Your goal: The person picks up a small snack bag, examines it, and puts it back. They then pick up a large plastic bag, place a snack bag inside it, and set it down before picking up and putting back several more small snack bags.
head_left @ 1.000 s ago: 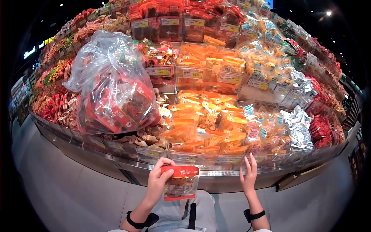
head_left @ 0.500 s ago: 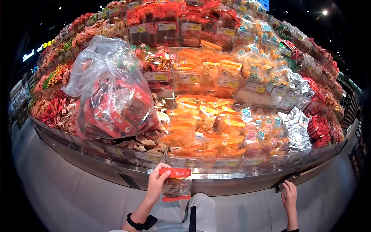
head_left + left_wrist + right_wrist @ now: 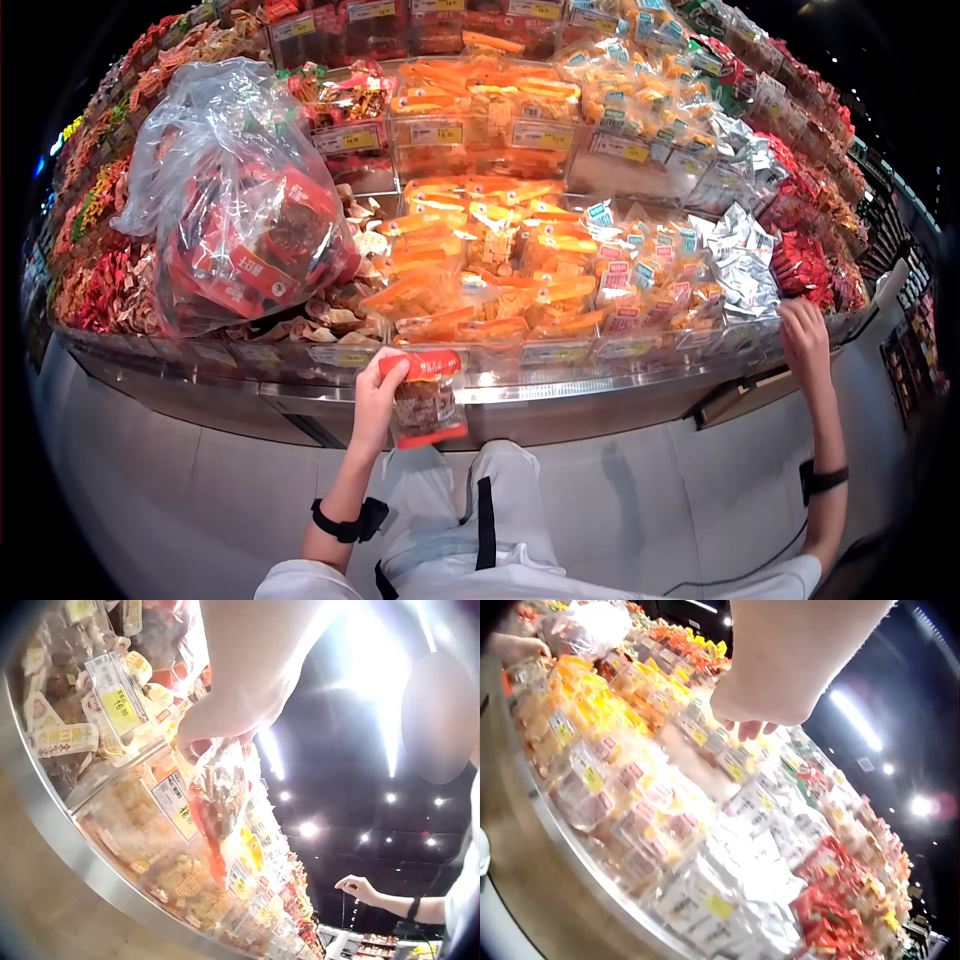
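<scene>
The left hand (image 3: 376,402) pinches a small red-topped snack packet (image 3: 428,408) by its upper corner, in front of the bin edge. In the left wrist view the same packet (image 3: 217,814) hangs from the fingers. Over the right front rim, near silver packets (image 3: 740,262) and red packets (image 3: 799,268), the right hand (image 3: 806,345) is raised with its fingers loosely bent and nothing seen in it. In the right wrist view that hand (image 3: 761,697) shows relaxed fingers above the packets.
A large clear bag of red packets (image 3: 250,240) rests on the left bins. Orange packets (image 3: 490,250) fill the middle bins. A metal rim (image 3: 540,390) runs along the front. Grey floor (image 3: 610,480) lies below.
The right hand has moved right and then up to the bin's front rim. The left hand still pinches the packet. The head view has shifted, with the shelves higher and further left.
</scene>
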Action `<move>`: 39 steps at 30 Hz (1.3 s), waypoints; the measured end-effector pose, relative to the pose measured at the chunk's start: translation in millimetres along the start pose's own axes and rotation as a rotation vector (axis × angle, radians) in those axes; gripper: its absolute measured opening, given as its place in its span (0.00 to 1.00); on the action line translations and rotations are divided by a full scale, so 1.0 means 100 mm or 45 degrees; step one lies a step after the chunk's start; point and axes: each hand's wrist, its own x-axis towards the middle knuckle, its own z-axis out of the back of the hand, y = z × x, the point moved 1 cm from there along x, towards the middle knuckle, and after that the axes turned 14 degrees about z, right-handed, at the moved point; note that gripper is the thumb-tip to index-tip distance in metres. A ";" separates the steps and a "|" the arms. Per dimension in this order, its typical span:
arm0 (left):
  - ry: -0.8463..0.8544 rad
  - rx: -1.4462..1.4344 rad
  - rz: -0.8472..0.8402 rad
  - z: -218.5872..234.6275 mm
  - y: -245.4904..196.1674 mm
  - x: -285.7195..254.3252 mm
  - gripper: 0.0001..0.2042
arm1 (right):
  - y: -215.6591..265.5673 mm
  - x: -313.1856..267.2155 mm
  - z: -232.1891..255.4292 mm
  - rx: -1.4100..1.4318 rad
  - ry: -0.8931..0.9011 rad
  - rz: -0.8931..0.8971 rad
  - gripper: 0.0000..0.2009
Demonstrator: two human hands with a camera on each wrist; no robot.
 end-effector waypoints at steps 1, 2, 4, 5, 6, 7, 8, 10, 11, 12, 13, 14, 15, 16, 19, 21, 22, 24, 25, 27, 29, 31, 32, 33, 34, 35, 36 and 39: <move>0.001 0.005 0.020 -0.01 -0.02 0.01 0.06 | -0.02 0.24 -0.06 0.008 -0.020 0.039 0.13; 0.006 0.056 -0.036 -0.02 -0.03 0.01 0.07 | -0.02 0.48 -0.11 0.032 -0.039 0.076 0.13; -0.002 0.107 -0.081 -0.02 -0.07 -0.03 0.07 | 0.03 0.93 -0.26 0.011 -0.119 0.224 0.10; 0.013 0.109 -0.065 -0.01 -0.12 -0.07 0.07 | 0.06 1.15 -0.33 0.038 -0.136 0.262 0.09; 0.028 0.112 -0.050 0.00 -0.14 -0.11 0.07 | 0.10 1.38 -0.37 0.038 -0.199 0.331 0.08; 0.029 0.118 -0.033 0.05 -0.12 -0.12 0.08 | 0.13 1.58 -0.43 0.043 -0.248 0.365 0.07; 0.022 0.122 -0.029 0.09 -0.10 -0.13 0.08 | 0.15 1.76 -0.49 0.056 -0.300 0.362 0.07; -0.001 0.149 -0.029 0.15 -0.06 -0.17 0.08 | 0.16 2.11 -0.68 0.085 -0.410 0.333 0.06; -0.001 0.150 -0.029 0.18 -0.04 -0.19 0.08 | 0.17 2.27 -0.81 0.102 -0.471 0.309 0.05; -0.036 0.139 0.022 0.20 -0.02 -0.22 0.08 | 0.19 2.43 -0.92 0.118 -0.502 0.287 0.05; -0.070 0.128 0.067 0.22 0.00 -0.24 0.08 | 0.21 2.58 -1.02 0.130 -0.535 0.264 0.05; -0.066 0.131 0.055 0.24 0.00 -0.26 0.08 | 0.22 2.72 -1.12 0.164 -0.542 0.248 0.06; -0.082 0.126 0.066 0.27 0.01 -0.30 0.08 | 0.20 2.88 -1.24 0.178 -0.558 0.204 0.06; -0.098 0.119 0.078 0.28 0.02 -0.33 0.08 | 0.18 3.02 -1.31 0.214 -0.485 0.094 0.08; -0.089 0.151 0.095 0.36 0.01 -0.43 0.08 | 0.16 3.41 -1.43 0.297 -0.452 -0.147 0.14; -0.092 0.153 0.088 0.39 0.02 -0.48 0.08 | 0.11 3.65 -1.55 0.342 -0.486 -0.281 0.20; -0.093 0.158 0.079 0.42 0.04 -0.50 0.07 | 0.11 3.75 -1.59 0.342 -0.497 -0.284 0.20; -0.097 0.151 0.078 0.44 0.07 -0.52 0.07 | 0.09 3.92 -1.67 0.305 -0.464 -0.245 0.22; -0.100 0.150 0.107 0.44 0.08 -0.53 0.07 | 0.08 4.01 -1.70 0.326 -0.429 -0.225 0.21; -0.097 0.142 0.107 0.46 0.14 -0.55 0.08 | 0.02 4.11 -1.75 0.276 -0.326 -0.246 0.23; -0.084 0.129 0.116 0.47 0.16 -0.56 0.08 | -0.01 4.18 -1.79 0.189 -0.324 -0.261 0.20; -0.086 0.130 0.095 0.48 0.21 -0.56 0.08 | 0.01 4.18 -1.68 0.199 -0.335 -0.273 0.14; -0.078 0.129 0.082 0.48 0.22 -0.57 0.08 | 0.03 4.17 -1.63 0.205 -0.334 -0.289 0.08; -0.075 0.123 0.098 0.49 0.22 -0.58 0.08 | 0.00 4.21 -1.65 0.260 -0.319 -0.303 0.06; -0.078 0.122 0.097 0.49 0.22 -0.59 0.08 | -0.03 4.23 -1.68 0.262 -0.322 -0.300 0.06; -0.092 0.132 0.089 0.49 0.22 -0.60 0.08 | -0.05 4.23 -1.71 0.255 -0.314 -0.238 0.07; -0.103 0.142 0.080 0.49 0.22 -0.61 0.08 | -0.05 4.24 -1.69 0.247 -0.305 -0.178 0.07; -0.096 0.105 0.120 0.52 0.25 -0.62 0.08 | -0.04 4.30 -1.58 0.146 -0.713 -0.263 0.08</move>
